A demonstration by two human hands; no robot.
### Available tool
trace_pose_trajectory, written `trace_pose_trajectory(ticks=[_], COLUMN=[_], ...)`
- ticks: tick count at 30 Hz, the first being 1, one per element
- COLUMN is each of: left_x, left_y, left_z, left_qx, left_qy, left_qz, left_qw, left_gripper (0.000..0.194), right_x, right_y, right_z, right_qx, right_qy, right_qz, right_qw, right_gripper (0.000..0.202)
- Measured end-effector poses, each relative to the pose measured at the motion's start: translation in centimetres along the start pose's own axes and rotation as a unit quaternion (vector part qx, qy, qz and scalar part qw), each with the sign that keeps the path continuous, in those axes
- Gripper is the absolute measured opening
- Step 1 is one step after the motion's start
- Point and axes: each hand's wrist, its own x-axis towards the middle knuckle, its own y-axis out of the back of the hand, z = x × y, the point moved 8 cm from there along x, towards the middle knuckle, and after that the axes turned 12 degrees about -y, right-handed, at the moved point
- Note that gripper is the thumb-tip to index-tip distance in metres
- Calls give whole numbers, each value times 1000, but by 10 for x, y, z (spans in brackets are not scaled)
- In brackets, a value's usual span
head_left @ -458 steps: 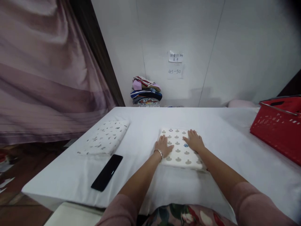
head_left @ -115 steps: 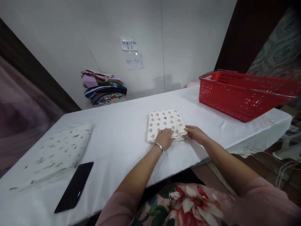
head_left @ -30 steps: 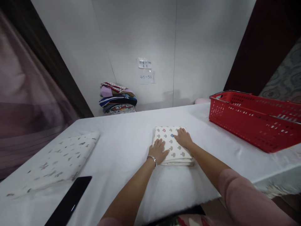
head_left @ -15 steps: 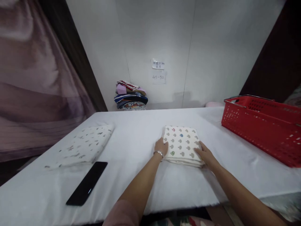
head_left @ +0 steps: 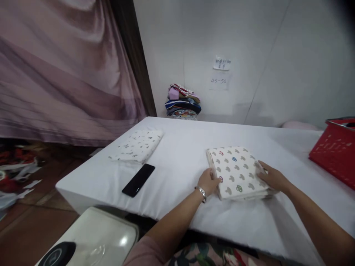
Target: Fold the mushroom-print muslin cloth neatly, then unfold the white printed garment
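A folded white cloth [head_left: 235, 171] printed with grey mushrooms and a few coloured ones is between my two hands near the table's front. My left hand [head_left: 208, 181], with a silver bracelet at the wrist, grips its left edge, thumb on top. At the right edge my right hand [head_left: 273, 176] holds it, fingers partly hidden. The cloth sits at a slight angle, and its underside is out of sight. Farther left lies another folded white cloth [head_left: 141, 145] with small dark prints, apart from both hands.
A black phone [head_left: 138, 180] rests on the white-covered table [head_left: 185, 151]. Folded clothes [head_left: 183, 101] are stacked against the back wall. The red basket [head_left: 337, 153] stands at the right edge. A white lidded box [head_left: 102, 232] is below the table's front left, and a pink curtain [head_left: 69, 74] hangs beyond.
The view has swung left, bringing the floor and white box into sight. The mushroom-print cloth has been turned slightly and its left edge raised, with both hands still on it.
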Motion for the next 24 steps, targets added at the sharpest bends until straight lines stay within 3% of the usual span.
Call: trace_pose_trajectory(ticks=[4, 8, 12, 16, 20, 24], left_x=[25, 57, 79, 87, 92, 101], left_y=[20, 33, 27, 20, 22, 20], left_z=[0, 1, -5, -12, -15, -19], left_qx=[22, 34, 29, 33, 48, 41], left_qy=[18, 23, 38, 37, 40, 50], left_qz=[37, 89, 100, 104, 103, 72], left_qw=[999, 995, 994, 993, 993, 995], left_gripper=[50, 37, 35, 37, 39, 33], right_x=[-17, -37, -36, -18, -5, -3], right_y=[-11, -27, -29, -53, -102, -119], right_z=[-60, -127, -172, -178, -153, -140], right_qx=[-130, -111, -81, -117, -201, -208], right_qy=[130, 219, 255, 235, 199, 209], right_qz=[69, 80, 117, 119, 50, 67], right_qw=[981, 966, 956, 957, 958, 953], right_gripper=[57, 55, 56, 56, 55, 56])
